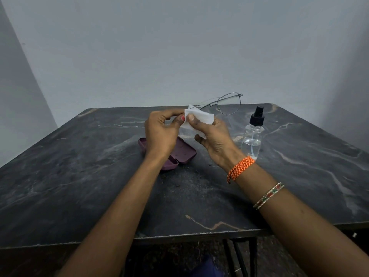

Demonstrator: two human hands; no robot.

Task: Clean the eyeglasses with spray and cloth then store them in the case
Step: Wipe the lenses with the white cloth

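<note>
Thin metal-framed eyeglasses (pixel 229 103) are held up above the dark marble table (pixel 79 176). One lens is wrapped in a white cloth (pixel 201 117), the other lens sticks out to the right. My left hand (pixel 161 132) pinches the glasses at the cloth's left edge. My right hand (pixel 213 134) grips the cloth, thumb pressed on top. A purple glasses case (pixel 183 152) lies open on the table under my left hand, partly hidden by it. A clear spray bottle (pixel 252 134) with a black nozzle stands upright to the right of my right hand.
A plain grey wall rises behind the table's far edge. The near table edge (pixel 179 235) runs below my forearms, with black metal legs beneath it. An orange thread band and a beaded bangle circle my right wrist.
</note>
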